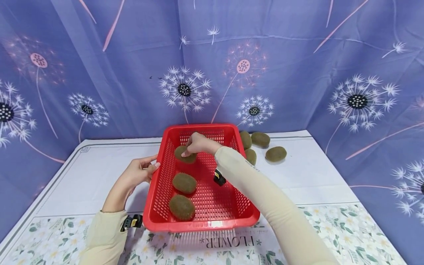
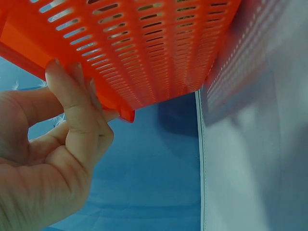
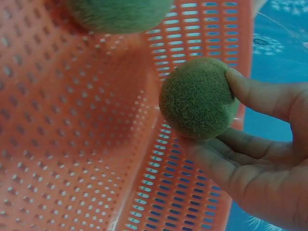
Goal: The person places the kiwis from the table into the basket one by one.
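Note:
Inside the red plastic basket [image 1: 212, 224], my right hand [image 1: 197, 143] grips a brown fuzzy kiwi [image 1: 181, 154] near the far left corner. The right wrist view shows the thumb on one side of this kiwi [image 3: 197, 98] and the fingers curled under the other. Two more kiwis, a middle one [image 1: 184, 183] and a near one [image 1: 182, 207], lie in a line along the basket's left side. My left hand [image 1: 136, 172] holds the basket's left rim, its thumb and fingers pinching the edge in the left wrist view.
Right of the basket, several kiwis [image 1: 276, 154] lie on the white table surface [image 1: 311, 176], some partly hidden by the basket's rim. A blue dandelion-print curtain [image 1: 212, 55] rises behind and at both sides. Flowered cloth with printed lettering [image 1: 232, 241] covers the near edge.

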`<state>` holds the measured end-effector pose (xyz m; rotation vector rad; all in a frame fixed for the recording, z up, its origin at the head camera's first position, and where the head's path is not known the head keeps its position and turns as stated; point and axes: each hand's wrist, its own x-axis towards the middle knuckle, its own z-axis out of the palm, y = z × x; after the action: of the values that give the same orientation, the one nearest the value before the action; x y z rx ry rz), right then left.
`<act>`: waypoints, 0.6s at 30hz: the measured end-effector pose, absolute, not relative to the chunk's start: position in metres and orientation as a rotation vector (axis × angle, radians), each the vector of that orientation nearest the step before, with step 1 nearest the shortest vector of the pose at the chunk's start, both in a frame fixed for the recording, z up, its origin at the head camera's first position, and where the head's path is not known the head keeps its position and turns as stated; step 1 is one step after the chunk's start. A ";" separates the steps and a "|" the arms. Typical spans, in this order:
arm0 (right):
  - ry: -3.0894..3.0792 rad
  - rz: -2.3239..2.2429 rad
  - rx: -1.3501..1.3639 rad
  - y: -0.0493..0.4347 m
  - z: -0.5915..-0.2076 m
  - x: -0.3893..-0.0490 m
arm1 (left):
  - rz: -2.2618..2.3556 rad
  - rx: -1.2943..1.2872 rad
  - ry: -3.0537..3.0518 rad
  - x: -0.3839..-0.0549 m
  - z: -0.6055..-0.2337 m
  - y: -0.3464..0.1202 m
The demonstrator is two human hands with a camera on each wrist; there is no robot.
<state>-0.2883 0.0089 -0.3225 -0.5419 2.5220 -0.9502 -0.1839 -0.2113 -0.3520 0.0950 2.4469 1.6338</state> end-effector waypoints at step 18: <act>2.415 -0.741 -0.611 0.004 -0.344 -0.293 | 1.625 0.083 2.438 -0.184 -0.350 -0.211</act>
<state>-0.2927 0.0040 -0.3435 -0.6111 2.4154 -0.7412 -0.1841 -0.2105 -0.3496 0.0828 2.4375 1.6247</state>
